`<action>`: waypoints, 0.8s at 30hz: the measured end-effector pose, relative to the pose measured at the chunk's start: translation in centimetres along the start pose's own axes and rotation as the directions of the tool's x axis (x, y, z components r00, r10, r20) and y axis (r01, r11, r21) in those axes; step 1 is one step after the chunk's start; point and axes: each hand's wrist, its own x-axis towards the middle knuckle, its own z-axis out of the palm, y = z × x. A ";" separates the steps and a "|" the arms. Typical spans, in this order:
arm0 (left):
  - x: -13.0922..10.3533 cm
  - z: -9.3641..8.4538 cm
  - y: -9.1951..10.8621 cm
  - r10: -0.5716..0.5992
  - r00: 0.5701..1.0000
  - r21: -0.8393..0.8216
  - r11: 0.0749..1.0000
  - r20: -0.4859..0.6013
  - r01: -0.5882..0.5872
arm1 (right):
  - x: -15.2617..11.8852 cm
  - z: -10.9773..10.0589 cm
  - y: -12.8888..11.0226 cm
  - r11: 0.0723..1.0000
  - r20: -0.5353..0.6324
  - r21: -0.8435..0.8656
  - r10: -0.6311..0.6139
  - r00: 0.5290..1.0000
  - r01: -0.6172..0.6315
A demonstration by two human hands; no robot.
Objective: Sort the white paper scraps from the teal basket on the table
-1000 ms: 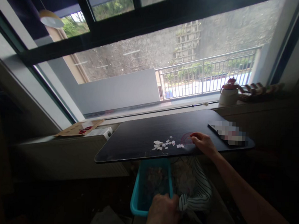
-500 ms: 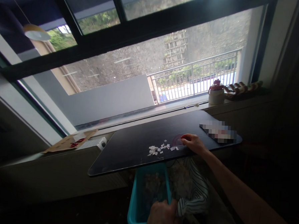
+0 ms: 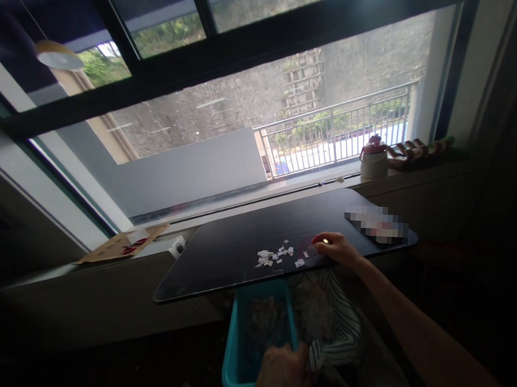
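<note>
My right hand (image 3: pixel 336 248) is over the near edge of the dark tabletop (image 3: pixel 221 238), its fingers pinched on the rim of a thin, see-through red round piece (image 3: pixel 306 246). A small white paper piece shows within the round piece's outline. To its left lie several small white paper pieces (image 3: pixel 266 257), some heaped and some loose. Below the tabletop, my left hand (image 3: pixel 281 371) is closed on the near right rim of a teal plastic bin (image 3: pixel 232 342). Scraps lie inside the bin, too dim to make out.
A flat item with a blurred-out surface (image 3: pixel 378 224) lies at the tabletop's right end. On the sill stand a white jug with a reddish lid (image 3: pixel 374 159) and a dark rack (image 3: pixel 410 153). Red-handled scissors (image 3: pixel 134 246) rest on brown paper (image 3: pixel 108 249) at left. Striped cloth (image 3: pixel 342 331) hangs beside the bin.
The red round piece has shifted slightly and looks more tilted in my right hand. Paper pieces near it have changed position. My left hand stays at the bin.
</note>
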 end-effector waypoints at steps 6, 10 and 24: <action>-0.1 0.2 0.1 0.000 1.000 0.017 1.000 -0.025 0.000 | -0.1 0.2 0.4 0.999 -0.213 0.031 0.050 0.976 -0.045; -0.2 0.2 0.1 0.000 0.999 0.001 1.000 -0.033 0.000 | -0.1 0.3 0.6 0.999 -0.236 -0.009 0.038 0.971 -0.041; 0.0 0.5 -0.3 -0.008 0.998 -0.010 1.000 -0.057 0.008 | -0.2 -0.1 0.6 0.999 -0.097 0.031 0.012 0.995 -0.009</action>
